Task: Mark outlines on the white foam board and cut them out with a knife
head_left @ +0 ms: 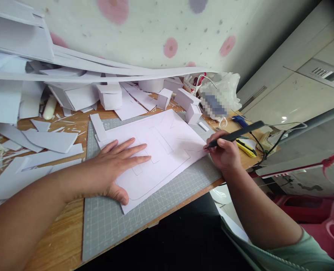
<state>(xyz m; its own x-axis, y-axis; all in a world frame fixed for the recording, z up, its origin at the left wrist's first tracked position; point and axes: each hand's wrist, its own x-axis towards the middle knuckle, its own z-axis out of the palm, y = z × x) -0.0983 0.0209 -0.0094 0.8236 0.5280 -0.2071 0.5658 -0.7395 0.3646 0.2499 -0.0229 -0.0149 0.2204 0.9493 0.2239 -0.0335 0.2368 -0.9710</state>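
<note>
A white sheet of board (161, 173) with thin drawn outlines lies on a grey gridded cutting mat (104, 229). My left hand (121, 158) rests flat on the sheet's left part, fingers spread. At the sheet's right corner, my right hand (223, 152) grips a black pen-shaped tool (240, 132). Its tip points down-left at the sheet; whether it is a blade or a pen point I cannot tell. A narrow white strip (98, 127) overlaps the sheet's upper left corner.
White board scraps (51, 139) are heaped on the left. Small folded white boxes (193, 113) stand behind the mat, near a plastic bag (226, 88). A yellow utility knife (246, 148) and a blue-and-black corded tool (241, 122) lie at the right.
</note>
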